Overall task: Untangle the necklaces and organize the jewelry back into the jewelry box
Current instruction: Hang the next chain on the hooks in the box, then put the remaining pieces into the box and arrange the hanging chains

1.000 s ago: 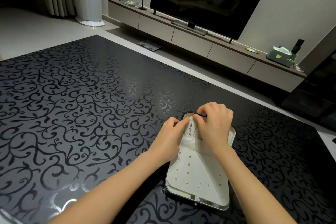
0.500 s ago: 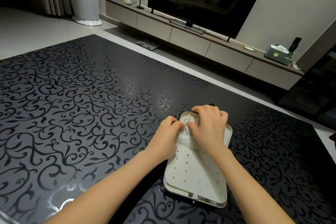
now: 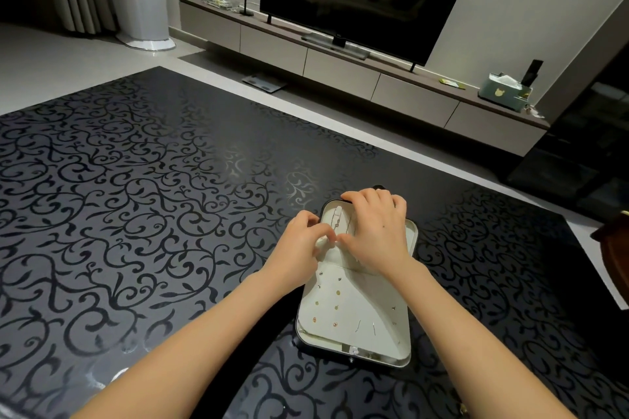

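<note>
The jewelry box (image 3: 377, 360) lay open on the dark, scroll-patterned table (image 3: 136, 214), straight ahead of the person. Its long axis ran away from the body, the far end leaning a little to the left. The near half of its cream lining carried rows of small earrings (image 3: 335, 307). The far half held the hooks and a pocket for chains.

One necklace (image 3: 340, 222) was in that far half, hanging from a hook near the far rim and running back toward the person along the box's long axis. It lay between the two hands, and that is the relation the next move would turn on.

The left hand (image 3: 299, 243) was at the box's left edge, its fingertips drawn together in a narrow pinch just at the chain's lower end. The chain was too fine to tell whether it was actually caught between them.

The right hand (image 3: 377, 231) was spread over the far right part of the lining, fingers bent with their tips at the far rim. Its thumb reached across to meet the left hand's fingertips, and I could see nothing gripped in it.

By my reading the left hand was the nearer to the chain's free end, so tucking that end toward the pocket would likely fall to it, working toward the person along the box's length. The right hand seemed placed to steady the box. Whether other necklaces lay under the right palm could not be seen.
</note>
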Motion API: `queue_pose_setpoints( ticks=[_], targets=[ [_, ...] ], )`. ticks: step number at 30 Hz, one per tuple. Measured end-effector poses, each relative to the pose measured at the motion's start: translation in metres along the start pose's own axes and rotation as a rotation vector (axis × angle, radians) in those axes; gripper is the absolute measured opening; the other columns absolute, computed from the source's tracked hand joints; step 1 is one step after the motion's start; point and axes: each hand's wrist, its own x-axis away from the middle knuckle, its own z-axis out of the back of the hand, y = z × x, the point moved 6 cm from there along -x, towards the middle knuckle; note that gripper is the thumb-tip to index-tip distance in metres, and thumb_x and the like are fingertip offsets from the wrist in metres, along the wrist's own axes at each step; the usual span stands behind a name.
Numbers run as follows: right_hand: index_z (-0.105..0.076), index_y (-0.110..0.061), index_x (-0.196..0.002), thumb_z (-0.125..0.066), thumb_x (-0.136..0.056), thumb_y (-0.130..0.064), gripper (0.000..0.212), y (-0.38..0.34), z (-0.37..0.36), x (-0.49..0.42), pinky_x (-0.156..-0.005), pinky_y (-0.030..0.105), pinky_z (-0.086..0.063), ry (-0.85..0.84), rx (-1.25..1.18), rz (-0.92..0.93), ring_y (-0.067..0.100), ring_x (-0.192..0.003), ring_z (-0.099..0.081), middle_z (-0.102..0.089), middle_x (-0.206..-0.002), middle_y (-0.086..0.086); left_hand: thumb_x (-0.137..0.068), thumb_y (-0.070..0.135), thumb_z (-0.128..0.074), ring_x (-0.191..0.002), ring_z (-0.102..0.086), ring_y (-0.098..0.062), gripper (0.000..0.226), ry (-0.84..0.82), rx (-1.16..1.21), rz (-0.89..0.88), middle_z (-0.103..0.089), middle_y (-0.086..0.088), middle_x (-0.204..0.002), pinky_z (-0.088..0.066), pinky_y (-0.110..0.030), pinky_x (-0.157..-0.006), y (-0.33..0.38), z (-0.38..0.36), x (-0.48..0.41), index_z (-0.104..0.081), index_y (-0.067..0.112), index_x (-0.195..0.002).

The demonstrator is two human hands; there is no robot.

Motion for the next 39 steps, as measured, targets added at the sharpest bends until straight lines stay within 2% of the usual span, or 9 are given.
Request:
queue_pose_setpoints(
  ticks=[5, 9, 15, 22, 27, 30, 33, 37, 39],
  targets=[
    [-0.063, -0.018, -0.108, -0.076, -0.063, -0.018, 0.047, 0.009, 0.017, 0.008, -0.094, 0.035, -0.027, 0.056, -0.110, -0.019, 0.024, -0.101, -0.056, -0.063, -0.102, -0.002, -0.077, -0.014, -0.046, -0.094, -0.037, -0.014, 0.045, -0.003, -0.031, 0.069, -0.042, 0.001, -0.109, -0.026, -0.017, -0.073, -0.005, 0.003, -0.004, -0.059, 0.016, -0.108],
    [-0.063, -0.022, -0.109, -0.070, -0.075, -0.022, 0.035, 0.032, 0.030, 0.029, -0.095, 0.034, -0.026, -0.007, -0.169, -0.134, 0.020, -0.109, -0.050, -0.061, -0.109, -0.005, -0.077, -0.014, -0.047, -0.094, -0.041, -0.016, 0.042, -0.083, -0.064, 0.146, -0.046, -0.003, -0.116, -0.025, -0.016, -0.067, -0.012, -0.002, -0.005, -0.059, 0.014, -0.106],
    [-0.066, -0.026, -0.104, -0.068, -0.079, -0.023, 0.025, 0.062, 0.040, 0.076, -0.091, 0.036, -0.032, -0.135, -0.225, -0.237, 0.020, -0.107, -0.051, -0.063, -0.107, -0.007, -0.078, -0.007, -0.052, -0.106, -0.049, -0.027, 0.035, -0.047, -0.210, 0.190, -0.048, -0.011, -0.121, -0.037, -0.024, -0.079, -0.013, 0.021, -0.009, -0.062, 0.013, -0.105],
    [-0.068, -0.028, -0.092, -0.065, -0.083, -0.030, 0.010, 0.110, 0.050, 0.150, -0.092, 0.032, -0.036, -0.400, -0.272, -0.386, 0.015, -0.098, -0.053, -0.060, -0.088, -0.013, -0.086, 0.004, -0.052, -0.110, -0.048, -0.034, 0.028, -0.028, -0.402, 0.016, -0.055, -0.012, -0.118, -0.041, -0.040, -0.088, 0.052, 0.023, -0.020, -0.066, 0.019, -0.104],
    [-0.067, -0.030, -0.091, -0.063, -0.085, -0.034, 0.009, 0.128, 0.056, 0.201, -0.092, 0.031, -0.040, -0.500, -0.200, -0.459, 0.016, -0.102, -0.057, -0.069, -0.096, -0.009, -0.086, 0.008, -0.054, -0.108, -0.048, -0.032, 0.022, -0.028, -0.417, -0.158, -0.056, -0.008, -0.115, -0.038, -0.039, -0.088, 0.125, 0.000, 0.002, -0.067, 0.018, -0.101],
    [-0.067, -0.028, -0.095, -0.060, -0.087, -0.039, 0.015, 0.131, 0.062, 0.230, -0.090, 0.031, -0.037, -0.487, -0.117, -0.448, 0.017, -0.106, -0.053, -0.067, -0.101, -0.007, -0.084, 0.010, -0.053, -0.103, -0.049, -0.030, 0.023, -0.150, -0.358, -0.298, -0.057, -0.009, -0.106, -0.039, -0.036, -0.087, 0.164, -0.045, 0.033, -0.068, 0.016, -0.101],
    [-0.064, -0.026, -0.103, -0.058, -0.084, -0.049, 0.030, 0.130, 0.061, 0.260, -0.090, 0.032, -0.035, -0.528, 0.013, -0.417, 0.020, -0.109, -0.050, -0.063, -0.108, -0.005, -0.086, 0.013, -0.051, -0.105, -0.048, -0.025, 0.023, -0.331, -0.359, -0.327, -0.056, -0.007, -0.106, -0.038, -0.031, -0.087, 0.181, -0.094, 0.069, -0.066, 0.017, -0.103],
    [-0.063, -0.022, -0.102, -0.051, -0.091, -0.042, 0.026, 0.129, 0.058, 0.283, -0.085, 0.032, -0.034, -0.498, 0.073, -0.395, 0.022, -0.103, -0.050, -0.060, -0.107, -0.002, -0.086, 0.011, -0.053, -0.099, -0.050, -0.026, 0.015, -0.313, -0.371, -0.324, -0.055, -0.007, -0.098, -0.042, -0.035, -0.079, 0.168, -0.106, 0.096, -0.064, 0.013, -0.096],
    [-0.064, -0.021, -0.098, -0.047, -0.095, -0.037, 0.023, 0.130, 0.059, 0.288, -0.080, 0.032, -0.034, -0.463, 0.104, -0.365, 0.022, -0.098, -0.051, -0.062, -0.102, -0.001, -0.076, 0.005, -0.065, -0.080, -0.057, -0.030, 0.006, -0.217, -0.360, -0.344, -0.056, -0.008, -0.080, -0.046, -0.036, -0.060, 0.156, -0.092, 0.103, -0.063, 0.009, -0.080]
  ],
)
